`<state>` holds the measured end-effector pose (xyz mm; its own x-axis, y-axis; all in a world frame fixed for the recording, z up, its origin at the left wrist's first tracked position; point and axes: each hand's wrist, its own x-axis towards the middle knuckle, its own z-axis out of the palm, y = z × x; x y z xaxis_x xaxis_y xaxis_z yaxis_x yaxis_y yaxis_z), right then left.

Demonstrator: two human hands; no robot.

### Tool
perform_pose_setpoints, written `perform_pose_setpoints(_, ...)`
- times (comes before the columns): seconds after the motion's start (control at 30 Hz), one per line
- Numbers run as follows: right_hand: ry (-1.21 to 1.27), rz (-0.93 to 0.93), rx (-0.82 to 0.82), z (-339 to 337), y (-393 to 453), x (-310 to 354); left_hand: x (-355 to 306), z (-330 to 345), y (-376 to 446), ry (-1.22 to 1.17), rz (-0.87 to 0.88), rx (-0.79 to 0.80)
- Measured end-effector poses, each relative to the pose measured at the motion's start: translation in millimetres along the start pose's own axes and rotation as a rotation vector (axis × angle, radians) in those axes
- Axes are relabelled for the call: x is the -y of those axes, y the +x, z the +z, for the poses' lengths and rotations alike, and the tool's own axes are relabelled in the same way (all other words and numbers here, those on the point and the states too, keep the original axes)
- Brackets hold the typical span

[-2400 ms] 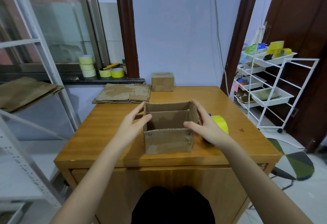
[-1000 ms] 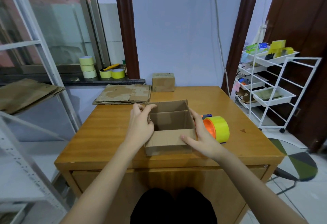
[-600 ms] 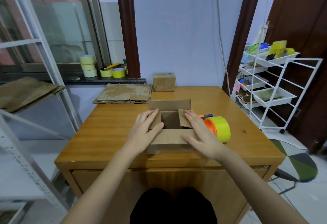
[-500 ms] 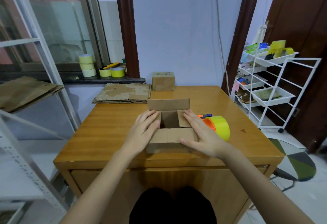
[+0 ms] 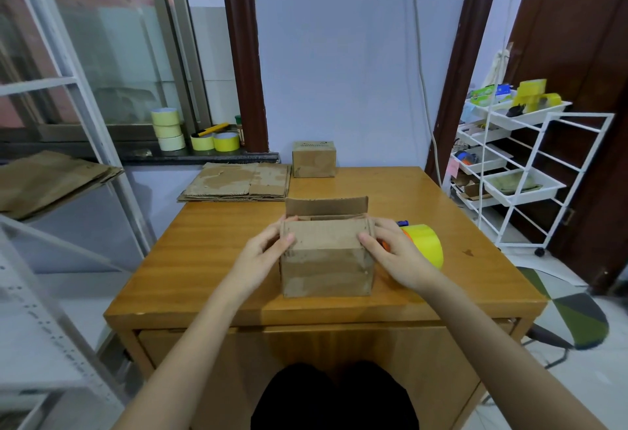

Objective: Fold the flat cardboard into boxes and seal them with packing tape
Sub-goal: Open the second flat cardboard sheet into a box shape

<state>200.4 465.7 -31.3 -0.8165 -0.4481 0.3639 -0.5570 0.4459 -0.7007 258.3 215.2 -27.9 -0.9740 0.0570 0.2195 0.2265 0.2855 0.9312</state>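
A small cardboard box point(image 5: 326, 270) stands on the wooden table point(image 5: 204, 259) in front of me. Its near flap lies folded over the top, and its far flap point(image 5: 326, 206) stands upright. My left hand point(image 5: 261, 254) holds the box's left side with the thumb on the near flap. My right hand point(image 5: 397, 256) holds the right side the same way. A yellow packing tape roll with an orange core point(image 5: 424, 246) lies just right of my right hand, partly hidden by it.
A stack of flat cardboard point(image 5: 238, 185) and a folded box point(image 5: 314, 159) sit at the table's far edge. Tape rolls point(image 5: 168, 129) stand on the windowsill. A white wire cart point(image 5: 516, 164) is at the right, and a shelf holding cardboard point(image 5: 51, 178) is at the left.
The side flaps were pushed inward, then the near flap was folded over the opening. My hands slid from the flaps to the box's sides.
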Motion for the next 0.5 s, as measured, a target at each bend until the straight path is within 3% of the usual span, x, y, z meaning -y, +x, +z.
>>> perform_pose_setpoints(0.27, 0.048, 0.026, -0.035, -4.6, 0.7, 5.4, 6.3, 6.1, 8.3, -0.022, 0.051, -0.244)
perform_pose_setpoints(0.5, 0.066, 0.051, -0.020, -5.2, 3.0, 5.9, -1.1, 11.4, 5.4, 0.078, 0.110, -0.191)
